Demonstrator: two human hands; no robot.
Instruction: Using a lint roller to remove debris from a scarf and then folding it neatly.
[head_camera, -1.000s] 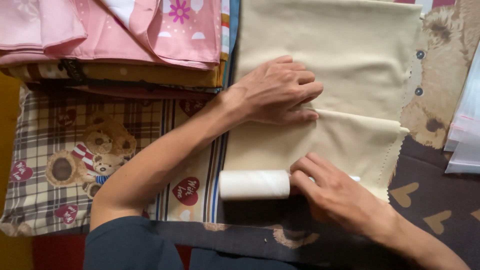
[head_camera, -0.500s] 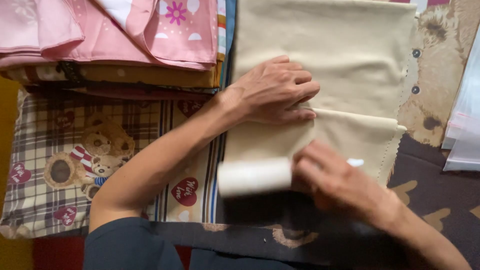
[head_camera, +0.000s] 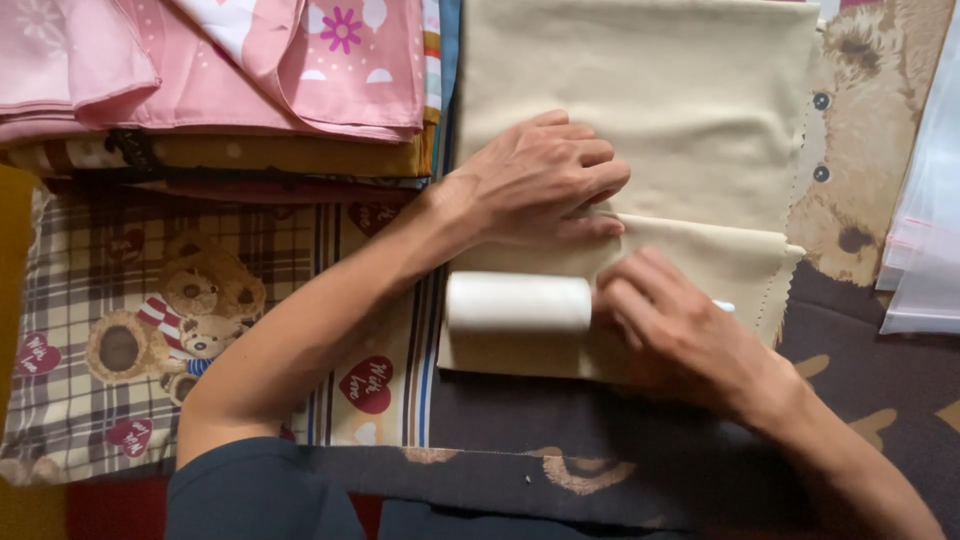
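L hand (head_camera: 545, 180) lies flat, fingers spread, palm down on the folded beige cloth (head_camera: 640, 110), pinning it just above the fold line. R hand (head_camera: 675, 335) is closed round the handle of a white lint roller (head_camera: 518, 302); handle itself mostly hidden under the fingers, only a small white tip shows past the knuckles. Roller drum sits on the near flap of the cloth, just below the L hand and close to the cloth's left edge. Cloth lies on a bed sheet with teddy bear print (head_camera: 150, 330), w/ a stack of pink and mustard fabrics (head_camera: 220, 90) at upper left and clear plastic bags (head_camera: 925, 230) at right. Risks, as I judge them: drum is sticky, so it could lift or drag the loose top flap and bunch it, esp. since the L hand holds only the upper part and the near edge is free. Roller is also near the left edge, so a stroke that way could run off onto the sheet and pick up its fluff. Frayed right edge of the cloth could shed threads if the drum catches it. L fingers are near the drum; a quick stroke up could bump them.
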